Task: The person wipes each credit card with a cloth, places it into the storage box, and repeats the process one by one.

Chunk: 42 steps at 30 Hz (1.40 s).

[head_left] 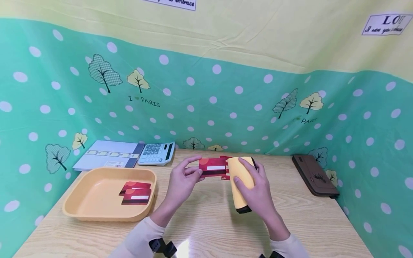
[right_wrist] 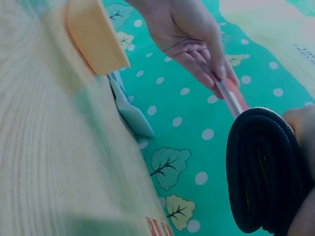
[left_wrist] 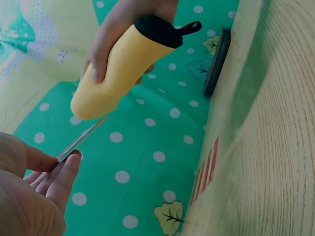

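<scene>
My left hand (head_left: 184, 179) pinches a red card (head_left: 211, 167) with a white stripe and a dark band between thumb and fingers. In my right hand (head_left: 256, 188) I grip a yellow, rolled or folded soft pouch (head_left: 238, 182) with black ends. The right wrist view shows dark folded layers at the pouch's near end (right_wrist: 263, 172). The card's right end is beside the pouch; in the left wrist view the card (left_wrist: 81, 138) appears edge-on, just below it. Behind the card, a red-and-pale striped thing (left_wrist: 205, 169) lies on the table, partly hidden in the head view.
On the left stands a peach tray (head_left: 96, 211) with two red cards (head_left: 137, 196) inside. Behind it are a light-blue folder (head_left: 106, 152) and a calculator (head_left: 156, 154). A brown wallet (head_left: 314, 175) lies at the right. A polka-dot curtain (head_left: 200, 89) surrounds the wooden table (head_left: 206, 229).
</scene>
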Available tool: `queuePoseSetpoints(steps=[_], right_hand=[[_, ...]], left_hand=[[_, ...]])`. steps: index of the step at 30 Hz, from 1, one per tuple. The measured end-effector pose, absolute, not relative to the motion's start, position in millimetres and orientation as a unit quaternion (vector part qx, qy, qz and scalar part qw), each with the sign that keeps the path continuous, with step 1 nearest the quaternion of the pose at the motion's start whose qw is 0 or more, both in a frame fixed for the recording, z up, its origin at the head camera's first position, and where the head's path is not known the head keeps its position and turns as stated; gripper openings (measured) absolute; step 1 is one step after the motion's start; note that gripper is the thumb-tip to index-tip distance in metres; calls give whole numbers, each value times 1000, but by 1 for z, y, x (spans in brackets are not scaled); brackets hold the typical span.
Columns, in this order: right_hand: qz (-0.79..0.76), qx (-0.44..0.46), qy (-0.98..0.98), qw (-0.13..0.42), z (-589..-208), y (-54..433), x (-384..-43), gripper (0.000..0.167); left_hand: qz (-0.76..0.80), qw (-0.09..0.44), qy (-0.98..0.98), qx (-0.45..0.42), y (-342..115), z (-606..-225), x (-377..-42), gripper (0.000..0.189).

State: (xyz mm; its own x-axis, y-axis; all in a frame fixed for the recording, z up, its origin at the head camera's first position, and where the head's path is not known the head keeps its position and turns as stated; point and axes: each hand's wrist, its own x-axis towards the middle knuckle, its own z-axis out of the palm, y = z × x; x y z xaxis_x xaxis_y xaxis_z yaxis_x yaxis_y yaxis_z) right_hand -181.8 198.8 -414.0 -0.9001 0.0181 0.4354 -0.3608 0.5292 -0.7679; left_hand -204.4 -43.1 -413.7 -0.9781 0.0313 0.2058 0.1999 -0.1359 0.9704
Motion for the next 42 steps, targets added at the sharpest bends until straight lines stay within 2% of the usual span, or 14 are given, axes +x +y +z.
queuePoseSetpoints(steps=[8, 26, 42], right_hand=[[469, 114, -848, 220, -419, 192, -182, 59], [471, 146, -846, 205, -424, 173, -172, 64], [446, 194, -837, 250, -426, 160, -164, 67]], left_hand=[[-748, 47, -655, -92, -37, -413, -200, 44], [-755, 11, -643, -128, -22, -420, -190, 41], [-756, 0, -640, -140, -21, -422, -189, 41]])
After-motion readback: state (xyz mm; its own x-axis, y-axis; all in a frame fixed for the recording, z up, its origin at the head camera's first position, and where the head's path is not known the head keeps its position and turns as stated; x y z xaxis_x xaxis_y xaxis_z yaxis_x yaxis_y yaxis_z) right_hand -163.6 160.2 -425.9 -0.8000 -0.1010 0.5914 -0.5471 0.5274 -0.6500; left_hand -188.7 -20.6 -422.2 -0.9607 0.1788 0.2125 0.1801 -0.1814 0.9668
